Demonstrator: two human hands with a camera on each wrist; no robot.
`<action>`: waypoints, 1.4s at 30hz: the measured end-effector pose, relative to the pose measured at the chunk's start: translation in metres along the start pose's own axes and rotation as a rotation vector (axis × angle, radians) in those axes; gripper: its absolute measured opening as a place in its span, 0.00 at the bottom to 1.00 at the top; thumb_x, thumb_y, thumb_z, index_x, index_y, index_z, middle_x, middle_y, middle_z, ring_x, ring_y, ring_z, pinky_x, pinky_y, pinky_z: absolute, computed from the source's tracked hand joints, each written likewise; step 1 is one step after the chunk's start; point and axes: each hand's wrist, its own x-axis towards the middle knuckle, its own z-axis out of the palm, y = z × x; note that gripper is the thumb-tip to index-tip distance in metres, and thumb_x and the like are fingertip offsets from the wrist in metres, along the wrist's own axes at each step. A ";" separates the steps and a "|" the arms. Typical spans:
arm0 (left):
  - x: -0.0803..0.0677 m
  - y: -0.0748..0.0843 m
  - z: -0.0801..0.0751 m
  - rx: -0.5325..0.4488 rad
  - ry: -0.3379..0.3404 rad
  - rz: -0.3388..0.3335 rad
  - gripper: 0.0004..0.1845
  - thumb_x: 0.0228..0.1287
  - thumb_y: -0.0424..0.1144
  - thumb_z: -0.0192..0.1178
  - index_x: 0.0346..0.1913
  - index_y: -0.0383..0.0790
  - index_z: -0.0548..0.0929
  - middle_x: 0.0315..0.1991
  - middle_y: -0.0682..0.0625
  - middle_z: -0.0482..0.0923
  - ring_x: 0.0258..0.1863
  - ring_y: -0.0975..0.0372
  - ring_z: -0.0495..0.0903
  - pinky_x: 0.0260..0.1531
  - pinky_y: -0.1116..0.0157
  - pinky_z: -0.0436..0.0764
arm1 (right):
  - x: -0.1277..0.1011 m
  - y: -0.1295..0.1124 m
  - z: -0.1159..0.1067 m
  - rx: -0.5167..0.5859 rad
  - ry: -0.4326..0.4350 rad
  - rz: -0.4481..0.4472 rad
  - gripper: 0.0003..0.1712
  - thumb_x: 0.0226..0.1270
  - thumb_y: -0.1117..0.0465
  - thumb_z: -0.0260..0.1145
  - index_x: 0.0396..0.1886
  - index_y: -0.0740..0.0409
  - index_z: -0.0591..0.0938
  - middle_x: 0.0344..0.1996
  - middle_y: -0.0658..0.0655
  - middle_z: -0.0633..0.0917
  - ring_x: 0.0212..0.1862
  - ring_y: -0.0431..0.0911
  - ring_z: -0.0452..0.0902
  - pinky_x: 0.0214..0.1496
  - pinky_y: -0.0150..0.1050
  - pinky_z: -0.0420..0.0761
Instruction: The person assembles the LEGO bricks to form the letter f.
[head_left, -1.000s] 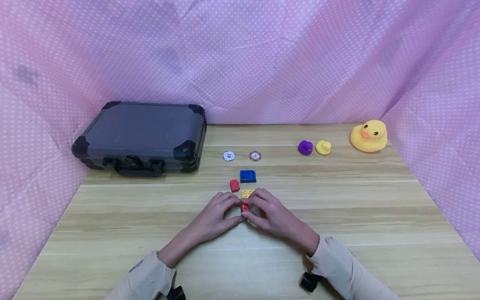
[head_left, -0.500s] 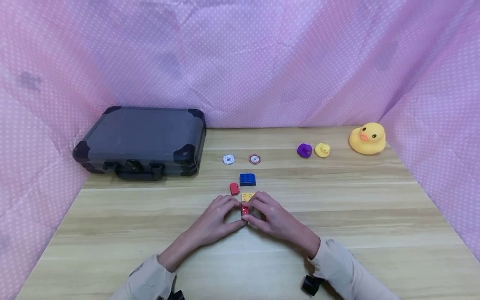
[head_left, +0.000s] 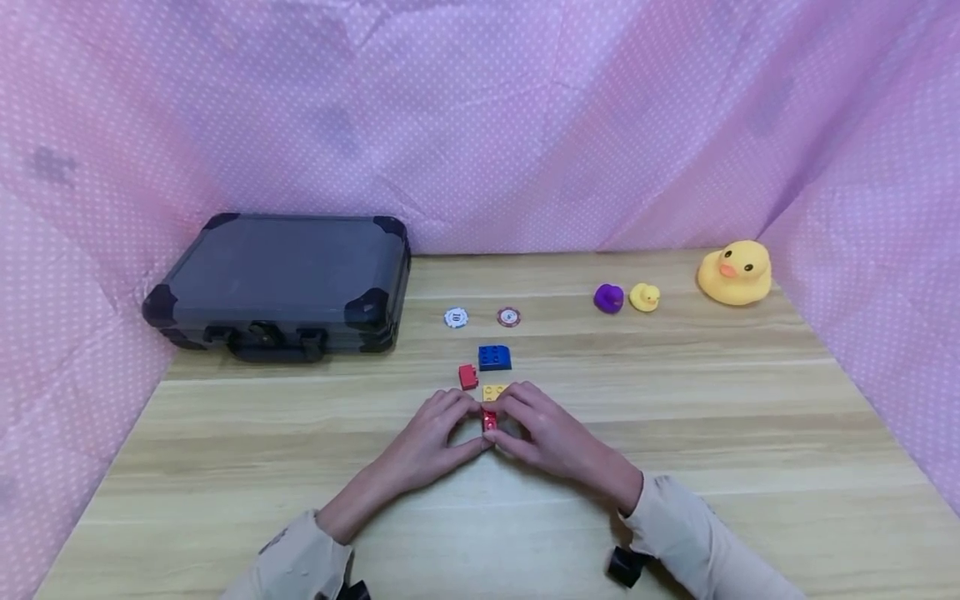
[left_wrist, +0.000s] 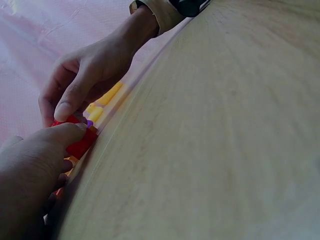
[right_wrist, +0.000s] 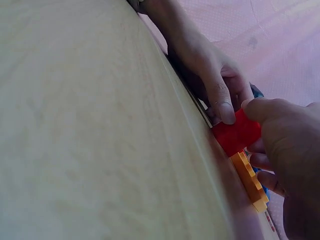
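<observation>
I'm mid-join, I'd say: both hands pinch the red brick [head_left: 489, 418] low on the bench [head_left: 675, 433], L hand [head_left: 427, 437] and R hand [head_left: 543, 433] on opposite sides, fingers curled round it. Yellow brick [head_left: 492, 391] sits just behind, touching. Next calls for firm, square pressure w/o slipping.

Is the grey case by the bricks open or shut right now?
Shut. The grey case lies flat on the table with its lid down flush on the base, handle side toward the person.
</observation>
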 end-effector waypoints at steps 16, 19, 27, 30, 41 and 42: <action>-0.001 0.000 0.001 0.003 0.007 -0.007 0.18 0.68 0.52 0.70 0.56 0.51 0.83 0.53 0.57 0.78 0.53 0.62 0.73 0.56 0.54 0.75 | -0.001 0.010 -0.014 -0.036 -0.025 0.060 0.22 0.70 0.53 0.73 0.59 0.56 0.83 0.55 0.51 0.82 0.57 0.44 0.73 0.58 0.45 0.78; 0.000 0.000 0.001 0.007 0.010 -0.008 0.18 0.68 0.52 0.70 0.55 0.51 0.84 0.53 0.57 0.78 0.52 0.63 0.73 0.55 0.55 0.75 | -0.001 0.017 -0.020 -0.075 -0.010 0.058 0.22 0.69 0.54 0.73 0.59 0.57 0.83 0.54 0.52 0.83 0.57 0.46 0.74 0.58 0.46 0.78; 0.000 0.000 0.001 0.012 0.008 -0.026 0.18 0.67 0.51 0.71 0.56 0.50 0.84 0.54 0.56 0.78 0.53 0.62 0.73 0.56 0.54 0.75 | -0.004 0.033 -0.025 -0.082 -0.017 0.148 0.23 0.69 0.54 0.74 0.60 0.56 0.82 0.57 0.54 0.81 0.58 0.48 0.74 0.60 0.50 0.77; 0.000 0.000 0.001 0.014 0.006 -0.023 0.18 0.67 0.52 0.71 0.56 0.51 0.84 0.54 0.57 0.78 0.53 0.62 0.73 0.56 0.55 0.76 | -0.005 0.038 -0.025 -0.064 -0.024 0.175 0.24 0.68 0.54 0.75 0.60 0.56 0.82 0.57 0.54 0.81 0.60 0.49 0.74 0.61 0.51 0.76; 0.002 0.001 0.001 0.014 0.003 -0.033 0.18 0.67 0.52 0.71 0.56 0.52 0.83 0.53 0.57 0.77 0.52 0.62 0.72 0.55 0.55 0.75 | -0.007 0.043 -0.019 -0.097 -0.025 0.194 0.25 0.66 0.52 0.76 0.59 0.56 0.84 0.55 0.55 0.80 0.57 0.49 0.71 0.57 0.50 0.76; 0.002 0.001 0.001 0.013 0.003 -0.033 0.18 0.67 0.52 0.71 0.56 0.52 0.84 0.53 0.57 0.77 0.52 0.62 0.72 0.55 0.55 0.75 | -0.007 0.044 -0.019 -0.098 -0.023 0.192 0.25 0.66 0.52 0.76 0.59 0.56 0.84 0.55 0.55 0.80 0.56 0.48 0.71 0.57 0.49 0.76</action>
